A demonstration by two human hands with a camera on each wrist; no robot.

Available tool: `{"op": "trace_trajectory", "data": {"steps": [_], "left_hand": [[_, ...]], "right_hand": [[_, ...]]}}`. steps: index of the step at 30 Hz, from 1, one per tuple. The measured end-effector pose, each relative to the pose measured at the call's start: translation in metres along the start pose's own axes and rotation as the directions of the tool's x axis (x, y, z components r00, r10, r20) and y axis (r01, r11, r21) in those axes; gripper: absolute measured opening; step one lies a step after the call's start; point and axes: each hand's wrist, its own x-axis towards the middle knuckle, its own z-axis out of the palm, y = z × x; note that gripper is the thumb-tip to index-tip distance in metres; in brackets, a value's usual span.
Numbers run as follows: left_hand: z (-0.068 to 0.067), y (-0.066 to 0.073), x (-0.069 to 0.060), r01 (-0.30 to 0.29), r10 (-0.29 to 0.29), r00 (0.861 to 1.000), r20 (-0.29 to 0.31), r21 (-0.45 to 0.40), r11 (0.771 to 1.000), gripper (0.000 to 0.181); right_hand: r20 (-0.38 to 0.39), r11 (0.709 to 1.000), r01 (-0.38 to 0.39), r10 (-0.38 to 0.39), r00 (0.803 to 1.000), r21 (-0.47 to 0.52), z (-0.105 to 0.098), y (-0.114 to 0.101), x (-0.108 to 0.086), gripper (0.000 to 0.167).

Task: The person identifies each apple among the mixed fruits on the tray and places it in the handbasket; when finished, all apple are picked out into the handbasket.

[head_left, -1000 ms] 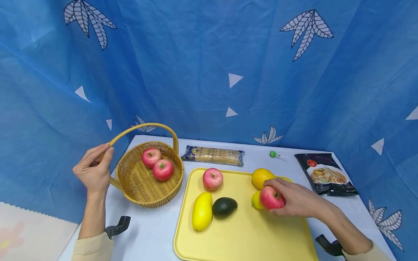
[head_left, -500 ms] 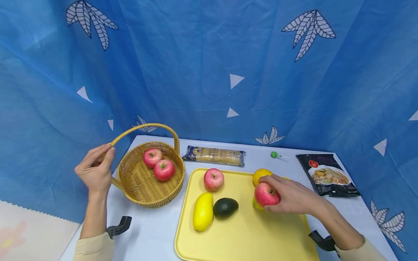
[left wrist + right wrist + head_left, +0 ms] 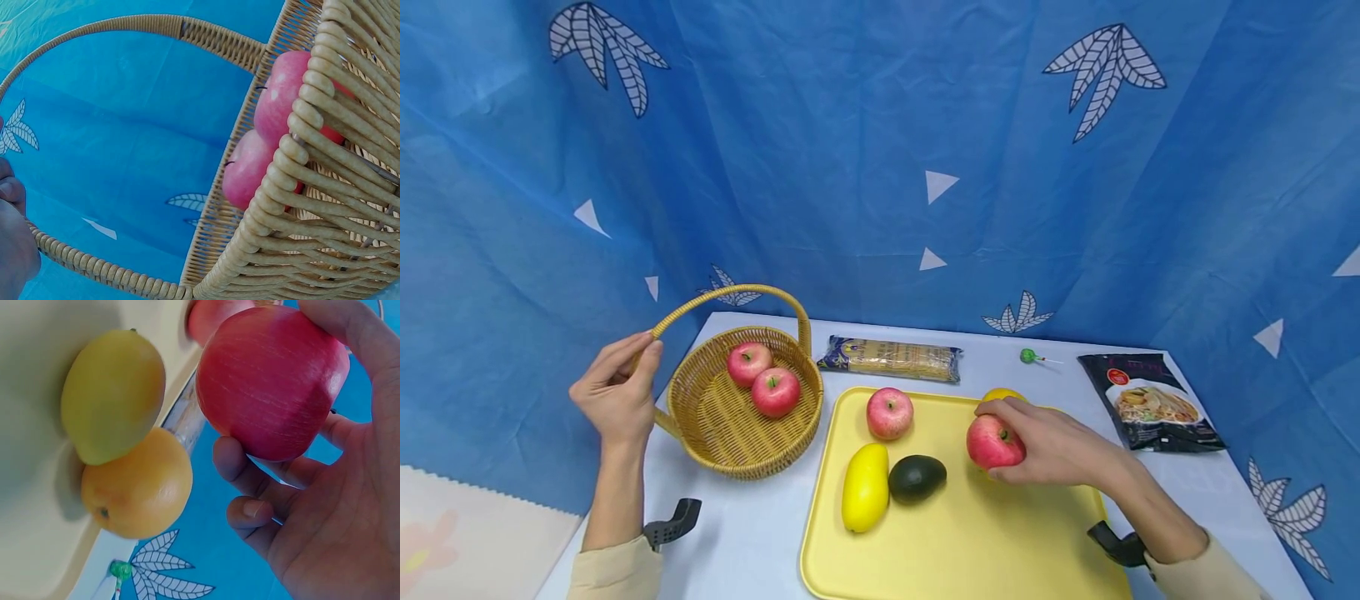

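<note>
My left hand pinches the handle of a wicker basket on the table's left side. Two red apples lie together inside it. Over the right part of a yellow tray, my right hand grips another red apple. In the right wrist view this apple sits between thumb and fingers, raised off the tray. Below and behind it are an orange and a yellow-green lemon-like fruit; the head view hides most of both.
On the tray's left part lie a pinkish apple, a yellow mango and an avocado. Behind the tray are a noodle packet and a green lollipop. A black food bag lies at the right. A blue curtain hangs behind.
My right hand has carried the apple leftward over the tray, now covering more of the orange and the lemon-like fruit. The left hand stays on the basket handle.
</note>
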Motion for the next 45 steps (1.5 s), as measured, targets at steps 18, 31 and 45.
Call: {"op": "trace_trajectory", "data": {"steps": [18, 31, 45], "left_hand": [[-0.001, 0.001, -0.001, 0.002, -0.003, 1.000, 0.010, 0.067, 0.998, 0.015], [-0.002, -0.001, -0.002, -0.004, 0.004, 1.000, 0.008, 0.016, 1.000, 0.016], [-0.003, -0.004, -0.001, 0.008, -0.008, 1.000, 0.004, -0.073, 0.997, 0.016]], "right_hand": [[0.013, 0.999, 0.044, -0.044, 0.999, -0.003, 0.007, -0.014, 0.018, 0.070], [0.008, 0.996, 0.078, -0.078, 0.997, -0.034, 0.010, -0.025, 0.027, 0.065], [0.051, 0.993, 0.114, -0.112, 0.992, -0.041, 0.010, -0.035, 0.036, 0.066]]}}
